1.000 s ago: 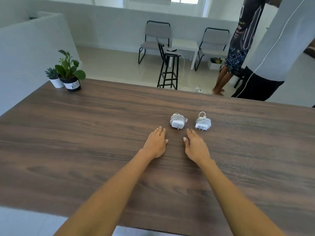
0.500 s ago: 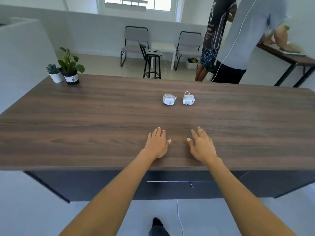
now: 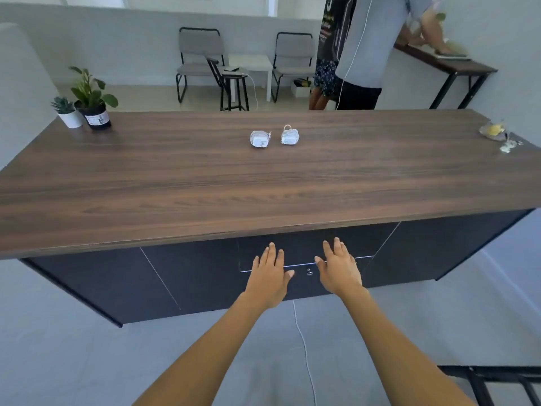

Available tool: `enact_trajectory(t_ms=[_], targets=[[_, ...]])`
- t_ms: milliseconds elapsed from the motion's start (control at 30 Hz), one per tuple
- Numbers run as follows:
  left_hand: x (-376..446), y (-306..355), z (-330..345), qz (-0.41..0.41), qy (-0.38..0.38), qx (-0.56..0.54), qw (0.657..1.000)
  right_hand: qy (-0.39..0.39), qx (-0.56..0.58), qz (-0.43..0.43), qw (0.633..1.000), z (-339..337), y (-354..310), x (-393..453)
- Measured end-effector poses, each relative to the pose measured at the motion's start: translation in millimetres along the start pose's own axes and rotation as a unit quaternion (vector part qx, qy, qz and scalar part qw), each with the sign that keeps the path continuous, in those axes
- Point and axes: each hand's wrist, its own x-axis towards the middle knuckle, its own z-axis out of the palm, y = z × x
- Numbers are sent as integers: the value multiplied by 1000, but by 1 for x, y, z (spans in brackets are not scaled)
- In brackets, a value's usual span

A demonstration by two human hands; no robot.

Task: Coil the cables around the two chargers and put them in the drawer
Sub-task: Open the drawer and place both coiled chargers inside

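Note:
Two white chargers lie side by side on the wooden desk top (image 3: 175, 183), each with its cable coiled around it: the left charger (image 3: 259, 138) and the right charger (image 3: 290, 136). Below the desk's front edge is a dark drawer (image 3: 304, 244), closed, with a small keyhole (image 3: 309, 271) under it. My left hand (image 3: 270, 273) and my right hand (image 3: 338, 269) are both in front of the drawer face, fingers spread and holding nothing. The chargers sit far beyond both hands.
Two potted plants (image 3: 87, 101) stand at the desk's far left corner. A dish with something yellow (image 3: 494, 131) sits at the far right edge. Two people (image 3: 360, 51) stand behind the desk. A white cable (image 3: 304, 347) runs along the floor beneath my arms.
I have stepped back from the desk. Both hands came off the desk top and dropped down in front of the drawer. The chargers stayed where they were.

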Motion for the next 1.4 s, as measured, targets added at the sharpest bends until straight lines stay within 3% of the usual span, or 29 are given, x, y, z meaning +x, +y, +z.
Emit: enact_trajectory(t_ms=[133,500,667,833,933,1000,1067,1167,1267,1400], targets=[[6,2,28,-40,-56,43,997,-52,-16,7,998,20,27,1],[48,18,105,-120,-95,77,985,-141,-21,-47,989,94,83,48],[93,19,166,-102,-29,45,993,-148,13,-29,988,163,110,83],[150,-19,227,37,118,148,981,-122,66,-22,990,240,124,137],[189,-38,234,145,166,288,932,-115,105,1,988,280,127,173],[221,-48,231,223,200,410,861,-95,117,19,988,302,132,195],[248,-56,223,238,236,476,813,-86,129,21,988,324,136,213],[278,-77,213,251,299,546,741,-61,172,22,983,355,134,225],[295,-93,200,296,318,598,674,13,213,20,977,375,127,233],[306,-99,192,337,329,621,627,88,265,71,958,384,124,249]])
